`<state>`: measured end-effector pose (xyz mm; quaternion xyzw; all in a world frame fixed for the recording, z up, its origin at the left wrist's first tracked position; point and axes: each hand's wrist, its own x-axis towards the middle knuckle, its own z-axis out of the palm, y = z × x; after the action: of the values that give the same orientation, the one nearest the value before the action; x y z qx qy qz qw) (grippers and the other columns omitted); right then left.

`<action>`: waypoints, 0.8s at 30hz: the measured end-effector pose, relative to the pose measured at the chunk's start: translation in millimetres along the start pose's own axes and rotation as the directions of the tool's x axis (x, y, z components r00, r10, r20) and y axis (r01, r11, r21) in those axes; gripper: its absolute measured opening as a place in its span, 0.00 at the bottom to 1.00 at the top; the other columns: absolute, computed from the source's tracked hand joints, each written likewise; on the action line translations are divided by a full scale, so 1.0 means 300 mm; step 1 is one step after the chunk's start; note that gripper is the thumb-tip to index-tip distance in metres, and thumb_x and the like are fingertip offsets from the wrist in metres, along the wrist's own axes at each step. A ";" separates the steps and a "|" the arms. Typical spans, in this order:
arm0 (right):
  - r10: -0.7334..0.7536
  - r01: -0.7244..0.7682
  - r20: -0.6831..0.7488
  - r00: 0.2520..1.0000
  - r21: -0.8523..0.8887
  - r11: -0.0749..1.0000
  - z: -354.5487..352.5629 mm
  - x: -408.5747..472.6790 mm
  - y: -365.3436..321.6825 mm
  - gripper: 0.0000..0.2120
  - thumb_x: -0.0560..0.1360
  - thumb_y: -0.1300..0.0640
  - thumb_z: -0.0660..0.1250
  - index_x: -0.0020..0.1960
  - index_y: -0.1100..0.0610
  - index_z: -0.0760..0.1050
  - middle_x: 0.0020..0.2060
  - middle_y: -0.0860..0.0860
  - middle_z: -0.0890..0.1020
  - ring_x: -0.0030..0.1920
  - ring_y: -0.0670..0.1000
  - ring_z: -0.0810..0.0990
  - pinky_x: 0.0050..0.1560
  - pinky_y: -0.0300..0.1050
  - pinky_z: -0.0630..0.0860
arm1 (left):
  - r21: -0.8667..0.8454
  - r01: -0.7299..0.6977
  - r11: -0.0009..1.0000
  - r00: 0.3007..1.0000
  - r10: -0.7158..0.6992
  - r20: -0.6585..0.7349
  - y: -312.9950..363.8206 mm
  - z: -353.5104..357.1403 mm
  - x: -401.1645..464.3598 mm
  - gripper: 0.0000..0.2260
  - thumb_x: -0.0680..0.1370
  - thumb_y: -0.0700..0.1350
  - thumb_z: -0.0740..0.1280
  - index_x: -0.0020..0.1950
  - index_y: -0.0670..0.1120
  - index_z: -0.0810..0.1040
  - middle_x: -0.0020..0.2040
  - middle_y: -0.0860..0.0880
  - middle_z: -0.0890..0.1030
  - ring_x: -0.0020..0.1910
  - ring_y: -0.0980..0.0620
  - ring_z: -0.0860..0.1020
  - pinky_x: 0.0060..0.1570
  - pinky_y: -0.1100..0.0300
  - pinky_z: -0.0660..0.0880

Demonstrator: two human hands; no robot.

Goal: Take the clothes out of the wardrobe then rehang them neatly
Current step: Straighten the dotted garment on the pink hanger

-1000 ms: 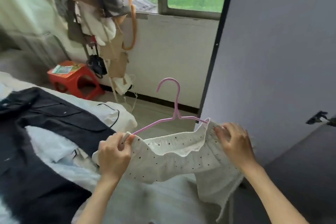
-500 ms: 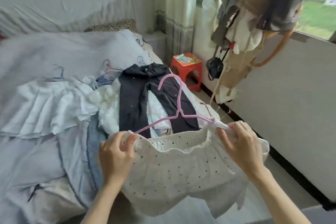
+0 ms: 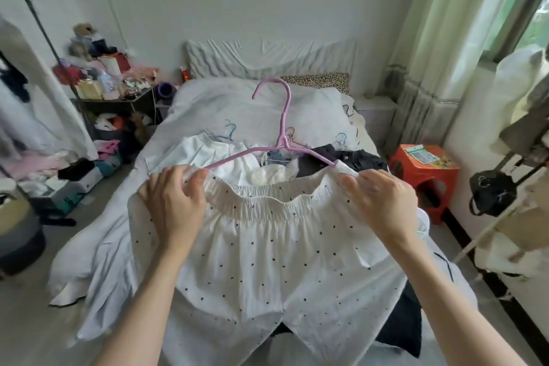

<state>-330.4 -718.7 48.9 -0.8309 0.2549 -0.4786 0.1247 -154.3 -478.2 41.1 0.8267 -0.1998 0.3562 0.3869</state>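
White shorts with black dots (image 3: 267,261) hang spread in front of me over the bed (image 3: 237,104). Their elastic waistband is stretched over the two ends of a pink hanger (image 3: 282,134), whose hook points up. My left hand (image 3: 175,202) grips the waistband's left end at the hanger arm. My right hand (image 3: 380,202) pinches the right end in the same way. Beyond the shorts, a dark garment (image 3: 341,160) and white clothes (image 3: 214,151) lie on the bed with several loose hangers (image 3: 228,131).
A red stool (image 3: 424,166) stands right of the bed. A coat stand with a black bag (image 3: 490,196) and hung items fills the right edge by the window. A cluttered side table (image 3: 116,92) and boxes sit at the left. A clothes rail (image 3: 29,9) stands far left.
My view has swung left from the wardrobe door and window to face the bed. Both hands keep their hold on the waistband and hanger, now over the bed.
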 end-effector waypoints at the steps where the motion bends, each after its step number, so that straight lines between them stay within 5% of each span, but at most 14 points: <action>1: -0.007 0.007 -0.003 1.000 0.014 1.000 0.025 0.046 -0.009 0.22 0.67 0.39 0.61 0.25 0.55 0.67 0.22 0.50 0.68 0.25 0.54 0.68 0.26 0.43 0.61 | 0.010 -0.004 1.000 1.000 0.004 -0.017 0.001 0.012 0.035 0.15 0.75 0.52 0.62 0.45 0.40 0.79 0.42 0.44 0.80 0.46 0.41 0.73 0.51 0.54 0.58; 5: -0.016 0.016 -0.004 1.000 0.036 0.999 0.140 0.219 -0.044 0.23 0.65 0.36 0.59 0.24 0.53 0.61 0.22 0.46 0.63 0.26 0.53 0.65 0.30 0.42 0.58 | 0.052 -0.008 0.999 0.998 0.011 -0.061 -0.033 0.107 0.182 0.18 0.76 0.54 0.59 0.45 0.40 0.78 0.40 0.43 0.79 0.45 0.41 0.73 0.49 0.52 0.58; 9: 0.004 -0.003 -0.024 1.000 0.052 0.999 0.283 0.393 -0.068 0.24 0.65 0.36 0.58 0.27 0.57 0.67 0.25 0.48 0.67 0.29 0.54 0.68 0.30 0.44 0.59 | 0.013 -0.043 0.999 0.992 0.045 -0.117 -0.077 0.230 0.360 0.18 0.75 0.55 0.59 0.45 0.41 0.78 0.41 0.45 0.80 0.45 0.42 0.73 0.48 0.53 0.59; 15: 0.070 -0.068 -0.076 0.995 0.034 0.997 0.559 0.655 -0.073 0.17 0.71 0.45 0.63 0.30 0.55 0.64 0.29 0.48 0.67 0.35 0.55 0.68 0.39 0.44 0.57 | -0.077 -0.132 0.988 0.987 0.124 -0.103 -0.153 0.502 0.669 0.14 0.76 0.52 0.63 0.47 0.42 0.79 0.43 0.45 0.81 0.46 0.43 0.74 0.47 0.53 0.59; 20: 0.102 -0.101 0.001 0.995 -0.121 0.987 0.838 0.789 0.053 0.19 0.72 0.41 0.56 0.35 0.56 0.70 0.35 0.53 0.75 0.43 0.58 0.74 0.41 0.44 0.57 | -0.111 -0.073 0.991 0.977 0.094 0.192 -0.231 0.808 0.843 0.10 0.77 0.48 0.65 0.52 0.41 0.78 0.51 0.42 0.80 0.54 0.40 0.74 0.51 0.50 0.62; 24: 0.179 -0.071 0.231 0.956 -0.409 0.910 1.061 0.773 0.235 0.28 0.72 0.42 0.41 0.51 0.52 0.77 0.42 0.49 0.75 0.48 0.54 0.74 0.41 0.45 0.59 | -0.049 -0.102 0.994 0.868 0.114 0.483 -0.332 1.070 0.836 0.10 0.78 0.49 0.64 0.51 0.43 0.77 0.50 0.43 0.80 0.52 0.40 0.75 0.47 0.51 0.66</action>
<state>17.1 -915.5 24.3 -0.8767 0.3806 -0.2935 0.0174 212.6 -680.9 34.5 0.8728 -0.3402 0.1565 0.3131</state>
